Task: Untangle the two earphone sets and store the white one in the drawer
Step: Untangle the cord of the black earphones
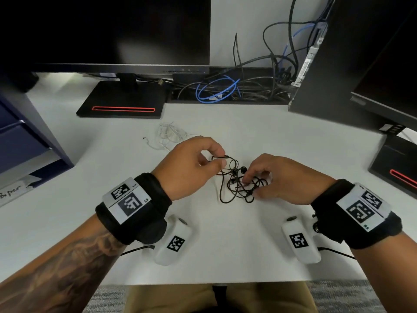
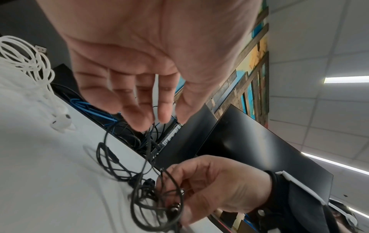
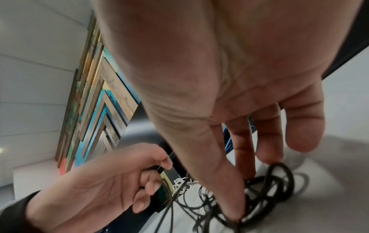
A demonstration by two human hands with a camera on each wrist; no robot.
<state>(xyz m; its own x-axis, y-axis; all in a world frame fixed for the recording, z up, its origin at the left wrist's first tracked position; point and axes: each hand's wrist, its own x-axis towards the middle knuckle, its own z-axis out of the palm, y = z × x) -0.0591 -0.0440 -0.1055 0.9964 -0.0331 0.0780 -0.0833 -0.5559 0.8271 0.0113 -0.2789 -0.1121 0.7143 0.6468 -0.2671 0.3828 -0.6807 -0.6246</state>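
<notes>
White set (image 1: 168,133) lies apart at eleven o'clock, nearer my left hand (image 1: 191,163); both hands pinch the black set (image 1: 239,181).

Smooth matt white surface (image 1: 282,136). Thin black rubbery earphone cable (image 1: 239,184), slight sheen. White glossy plastic earphone set (image 2: 60,123), smooth cord. Black cloth wrist straps (image 1: 155,199); glossy black monitor screen (image 1: 101,30).

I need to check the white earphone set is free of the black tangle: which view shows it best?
Left wrist: the white corded earphone set lies close and sharp, coiled, an earbud plain. The head view shows it small and faint against the white desk. The right wrist shows only a sliver behind the black earphone cord.
</notes>
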